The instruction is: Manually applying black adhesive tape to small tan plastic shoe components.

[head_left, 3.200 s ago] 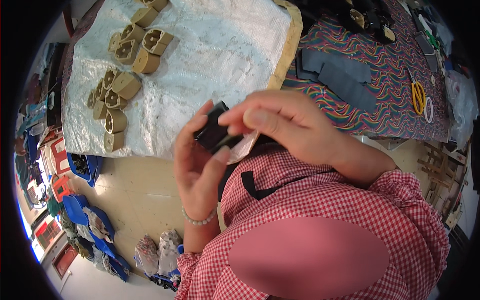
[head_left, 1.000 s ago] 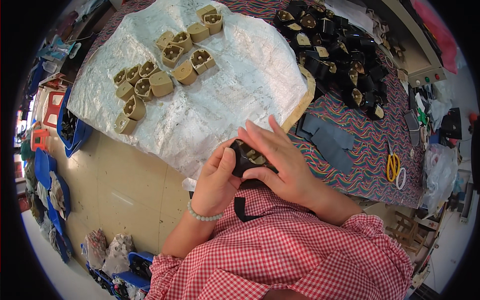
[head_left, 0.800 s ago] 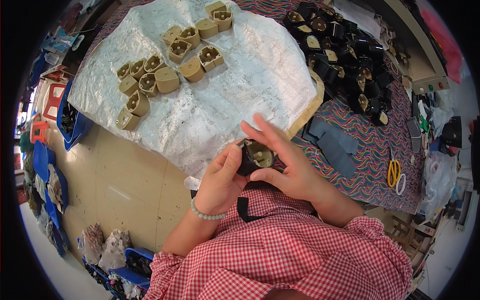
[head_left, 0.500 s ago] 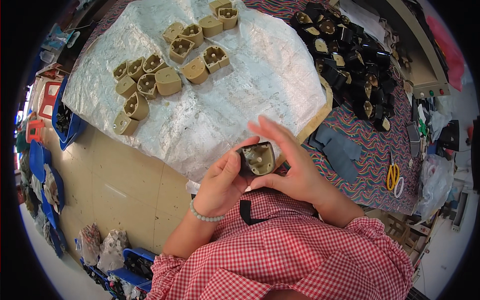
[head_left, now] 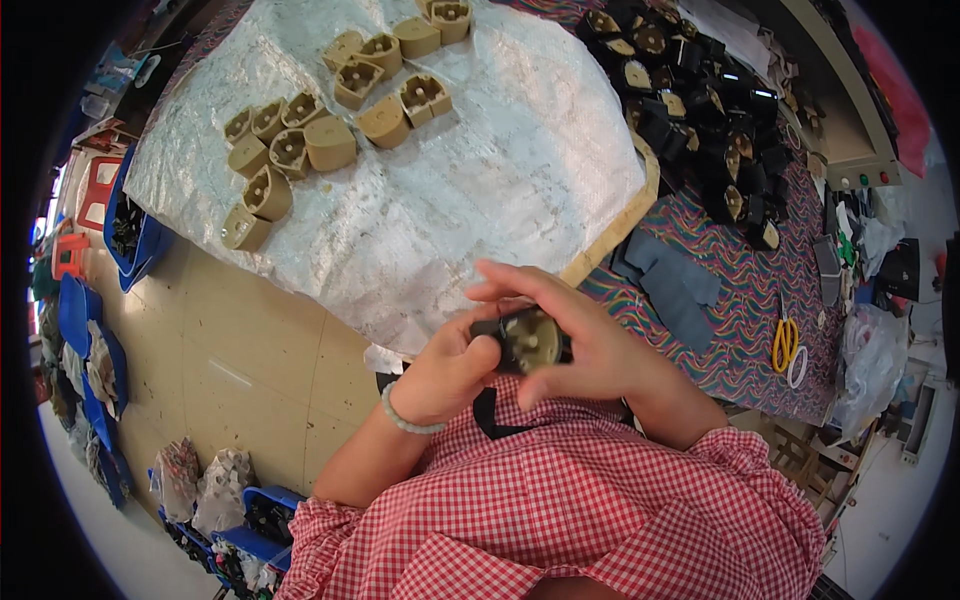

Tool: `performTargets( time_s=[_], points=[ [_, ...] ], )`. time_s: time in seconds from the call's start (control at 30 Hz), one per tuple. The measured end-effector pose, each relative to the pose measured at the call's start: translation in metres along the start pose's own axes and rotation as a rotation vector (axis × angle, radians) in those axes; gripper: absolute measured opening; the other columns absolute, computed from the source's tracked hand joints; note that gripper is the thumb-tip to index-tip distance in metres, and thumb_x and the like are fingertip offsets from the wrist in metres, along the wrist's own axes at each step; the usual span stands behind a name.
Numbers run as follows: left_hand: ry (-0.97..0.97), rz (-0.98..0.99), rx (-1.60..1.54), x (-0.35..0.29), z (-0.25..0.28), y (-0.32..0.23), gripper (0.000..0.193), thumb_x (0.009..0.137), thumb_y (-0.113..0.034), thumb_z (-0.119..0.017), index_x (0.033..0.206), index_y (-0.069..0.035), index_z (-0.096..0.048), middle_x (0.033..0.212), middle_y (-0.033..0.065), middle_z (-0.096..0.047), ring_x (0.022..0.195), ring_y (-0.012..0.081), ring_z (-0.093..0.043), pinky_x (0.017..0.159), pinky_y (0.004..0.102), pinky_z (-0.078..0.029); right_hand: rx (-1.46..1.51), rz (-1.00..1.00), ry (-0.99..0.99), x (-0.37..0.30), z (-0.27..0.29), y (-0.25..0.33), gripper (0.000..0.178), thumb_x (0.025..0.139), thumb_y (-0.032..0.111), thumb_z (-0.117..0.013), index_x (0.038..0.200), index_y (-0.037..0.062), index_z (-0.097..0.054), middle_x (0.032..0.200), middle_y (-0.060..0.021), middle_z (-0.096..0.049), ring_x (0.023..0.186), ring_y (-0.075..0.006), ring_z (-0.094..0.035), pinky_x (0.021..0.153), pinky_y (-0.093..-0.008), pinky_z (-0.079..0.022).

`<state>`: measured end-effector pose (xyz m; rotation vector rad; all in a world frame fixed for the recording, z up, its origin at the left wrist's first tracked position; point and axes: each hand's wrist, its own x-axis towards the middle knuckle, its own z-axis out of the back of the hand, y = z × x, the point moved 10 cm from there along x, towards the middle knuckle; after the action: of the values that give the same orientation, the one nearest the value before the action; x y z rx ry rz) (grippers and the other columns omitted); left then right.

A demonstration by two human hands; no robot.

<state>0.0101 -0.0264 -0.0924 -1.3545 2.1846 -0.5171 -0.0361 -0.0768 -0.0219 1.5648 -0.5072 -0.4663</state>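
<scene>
A hollow shoe heel, tan inside and wrapped in glossy black on its outer wall, sits between my hands above my lap, its open side facing up. My left hand is closed on its left side, the thumb pressed near the rim. Cupped round the right side is my right hand, thumb at the near edge and fingers curving over the far side. What the fingertips do behind the heel is hidden. Bare tan heels lie on a white woven sheet beyond my hands.
A heap of black-covered heels fills the table's far right, on a wavy-patterned cloth. Grey cloth pieces and yellow-handled scissors lie to the right. Blue bins stand on the floor at left.
The heel has moved slightly right and toward me and has turned a little. My right fingers have come down and curled around it; my left hand still grips it.
</scene>
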Motion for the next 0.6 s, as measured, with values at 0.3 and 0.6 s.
performTargets(
  time_s=[0.3,0.6],
  points=[
    [-0.169,0.007,0.173,-0.001,-0.001,0.001,0.076,0.089,-0.069,-0.039,0.112,0.002,-0.052,0.083,0.0071,-0.058,0.062,0.0125,-0.054,0.053,0.0238,-0.045,0.408,-0.376,0.093,-0.014,-0.008,-0.027,0.053,0.09,0.013,-0.059,0.139,0.0027,-0.043,0.139,-0.0177,-0.046,0.115,-0.0252,-0.057,0.084,-0.033,-0.055],
    [-0.11,0.003,0.128,0.011,-0.005,-0.008,0.089,0.085,-0.08,-0.021,0.102,0.0,-0.055,0.065,0.0052,-0.055,0.045,0.0117,-0.047,0.041,0.0228,-0.037,0.441,-0.02,-0.071,-0.001,-0.002,-0.031,0.059,0.103,0.044,-0.028,0.136,-0.0022,-0.044,0.143,-0.019,-0.038,0.125,-0.0285,-0.048,0.09,-0.0366,-0.052]
  ],
)
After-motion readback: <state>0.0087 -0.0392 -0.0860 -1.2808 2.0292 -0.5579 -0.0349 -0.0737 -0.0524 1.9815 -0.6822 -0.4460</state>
